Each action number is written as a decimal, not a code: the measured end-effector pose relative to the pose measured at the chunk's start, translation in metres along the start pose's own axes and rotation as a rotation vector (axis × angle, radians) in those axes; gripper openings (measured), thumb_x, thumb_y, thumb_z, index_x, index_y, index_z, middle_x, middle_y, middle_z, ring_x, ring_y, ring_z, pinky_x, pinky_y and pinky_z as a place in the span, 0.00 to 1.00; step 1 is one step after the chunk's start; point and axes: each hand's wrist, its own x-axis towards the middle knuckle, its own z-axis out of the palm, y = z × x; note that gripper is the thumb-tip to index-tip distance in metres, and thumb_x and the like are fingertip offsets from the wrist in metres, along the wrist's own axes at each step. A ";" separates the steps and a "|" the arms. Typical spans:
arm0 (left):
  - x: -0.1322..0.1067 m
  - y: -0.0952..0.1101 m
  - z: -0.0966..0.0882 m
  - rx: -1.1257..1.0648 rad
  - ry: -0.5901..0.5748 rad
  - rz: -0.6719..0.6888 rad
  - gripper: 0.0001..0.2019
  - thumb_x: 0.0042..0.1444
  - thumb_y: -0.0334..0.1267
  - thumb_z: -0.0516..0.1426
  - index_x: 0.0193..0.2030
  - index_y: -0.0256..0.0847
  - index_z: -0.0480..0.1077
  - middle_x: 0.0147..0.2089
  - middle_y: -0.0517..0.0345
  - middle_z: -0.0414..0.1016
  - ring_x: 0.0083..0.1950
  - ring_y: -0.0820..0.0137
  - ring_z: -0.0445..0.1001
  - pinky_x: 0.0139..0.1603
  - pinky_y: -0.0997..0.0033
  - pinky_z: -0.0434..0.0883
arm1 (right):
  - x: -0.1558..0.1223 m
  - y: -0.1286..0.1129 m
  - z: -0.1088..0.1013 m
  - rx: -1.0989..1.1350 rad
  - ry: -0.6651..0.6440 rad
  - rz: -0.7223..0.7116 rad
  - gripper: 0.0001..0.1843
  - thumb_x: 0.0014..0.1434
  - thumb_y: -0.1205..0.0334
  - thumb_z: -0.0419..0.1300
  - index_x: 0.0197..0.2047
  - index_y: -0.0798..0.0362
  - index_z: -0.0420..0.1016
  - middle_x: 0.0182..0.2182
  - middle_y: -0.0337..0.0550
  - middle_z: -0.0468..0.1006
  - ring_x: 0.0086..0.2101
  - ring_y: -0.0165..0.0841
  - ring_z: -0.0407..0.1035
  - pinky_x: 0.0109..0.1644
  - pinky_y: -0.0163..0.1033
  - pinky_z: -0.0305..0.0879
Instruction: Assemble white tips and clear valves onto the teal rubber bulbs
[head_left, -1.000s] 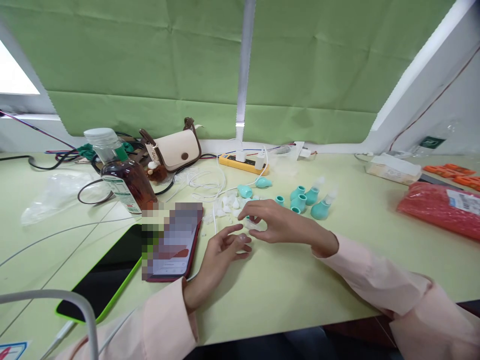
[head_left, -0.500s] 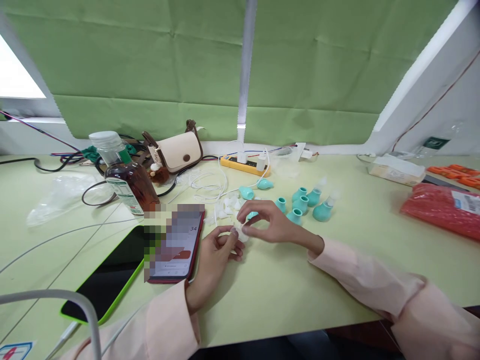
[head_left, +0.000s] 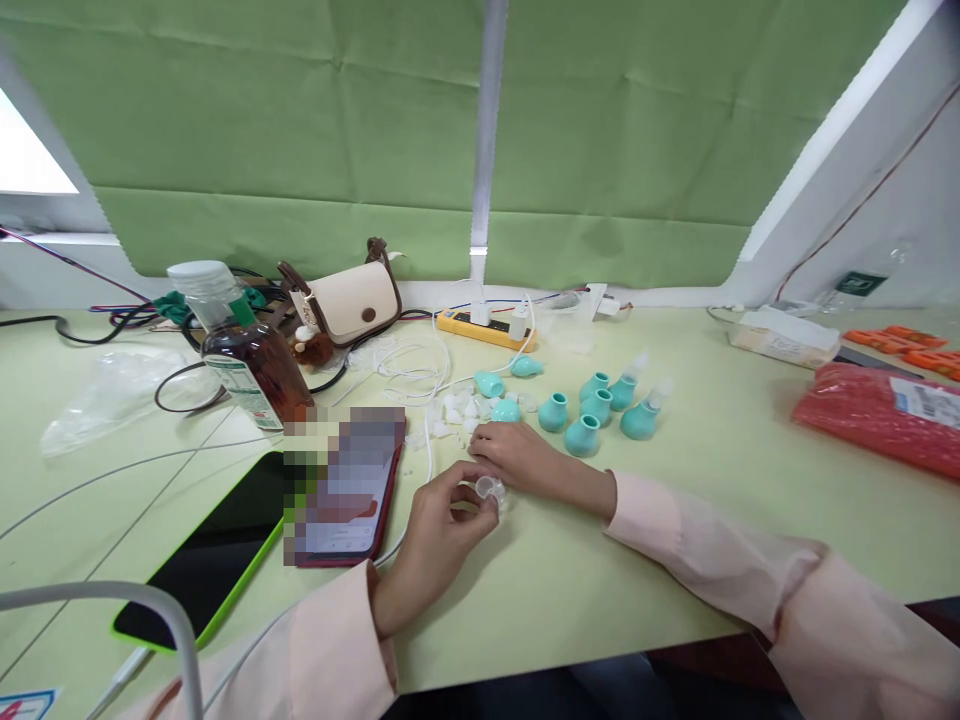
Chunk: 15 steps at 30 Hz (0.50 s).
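Note:
My left hand (head_left: pixel 442 520) is closed in a pinch on a small clear plastic cap (head_left: pixel 491 489), just above the pale green table (head_left: pixel 570 580). My right hand (head_left: pixel 521 458) lies next to it with its fingers curled, touching the same cap; whether it grips anything I cannot make out. Behind the hands lies a scatter of small white plastic parts (head_left: pixel 457 410) and several teal rubber bulbs (head_left: pixel 583 434). Two of the bulbs carry clear tips (head_left: pixel 642 417).
A red-cased phone (head_left: pixel 349 485) and a green-edged tablet (head_left: pixel 206 545) lie at the left. Behind them stand a brown bottle (head_left: pixel 247 355), a cream handbag (head_left: pixel 349 298), cables and a yellow power strip (head_left: pixel 487 327). A red packet (head_left: pixel 877 415) lies at the right.
Both hands have drawn back toward me from the pile of parts. My left hand has closed on the clear cap, and my right hand has dropped lower beside it.

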 end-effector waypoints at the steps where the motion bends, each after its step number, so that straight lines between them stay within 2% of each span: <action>1: 0.002 -0.001 0.000 -0.042 0.016 -0.023 0.05 0.45 0.30 0.55 0.32 0.38 0.65 0.29 0.59 0.69 0.30 0.72 0.70 0.29 0.76 0.68 | 0.000 0.002 0.000 0.014 0.003 -0.006 0.09 0.54 0.71 0.51 0.26 0.60 0.70 0.26 0.45 0.71 0.27 0.29 0.63 0.26 0.33 0.51; 4: 0.005 -0.003 -0.002 -0.167 0.034 -0.102 0.07 0.43 0.32 0.57 0.32 0.37 0.67 0.29 0.58 0.71 0.30 0.70 0.72 0.31 0.73 0.70 | -0.002 0.006 -0.003 0.062 0.018 -0.030 0.07 0.53 0.72 0.53 0.29 0.59 0.72 0.26 0.43 0.72 0.27 0.28 0.64 0.29 0.32 0.56; 6: 0.006 -0.003 -0.003 -0.235 0.047 -0.148 0.10 0.42 0.34 0.59 0.34 0.36 0.68 0.30 0.57 0.72 0.31 0.69 0.72 0.33 0.70 0.71 | -0.007 0.007 -0.007 0.191 0.094 -0.018 0.07 0.53 0.71 0.54 0.32 0.57 0.73 0.27 0.43 0.74 0.29 0.27 0.66 0.31 0.32 0.60; 9: 0.006 -0.003 -0.006 -0.325 0.076 -0.207 0.15 0.40 0.36 0.61 0.38 0.34 0.70 0.30 0.55 0.73 0.32 0.68 0.73 0.37 0.67 0.71 | -0.019 0.005 -0.017 0.641 0.260 0.114 0.06 0.51 0.67 0.56 0.32 0.55 0.74 0.28 0.43 0.74 0.29 0.29 0.68 0.30 0.34 0.66; 11: 0.006 0.000 -0.007 -0.377 0.074 -0.257 0.18 0.40 0.37 0.62 0.40 0.33 0.70 0.31 0.54 0.74 0.34 0.67 0.73 0.38 0.66 0.71 | -0.029 0.001 -0.021 0.951 0.303 0.212 0.06 0.49 0.65 0.59 0.32 0.54 0.75 0.28 0.42 0.74 0.29 0.29 0.68 0.30 0.35 0.68; 13: 0.005 0.003 -0.007 -0.429 0.045 -0.298 0.19 0.40 0.37 0.62 0.41 0.33 0.70 0.36 0.52 0.74 0.37 0.66 0.72 0.39 0.66 0.71 | -0.038 -0.004 -0.023 1.135 0.309 0.255 0.07 0.47 0.65 0.61 0.32 0.54 0.75 0.29 0.42 0.75 0.30 0.30 0.69 0.34 0.37 0.70; 15: 0.004 0.005 -0.006 -0.466 0.012 -0.314 0.21 0.39 0.38 0.62 0.42 0.33 0.69 0.38 0.51 0.74 0.38 0.66 0.72 0.38 0.67 0.71 | -0.045 -0.010 -0.021 1.194 0.335 0.259 0.08 0.46 0.66 0.61 0.33 0.53 0.76 0.30 0.43 0.75 0.32 0.31 0.70 0.36 0.38 0.70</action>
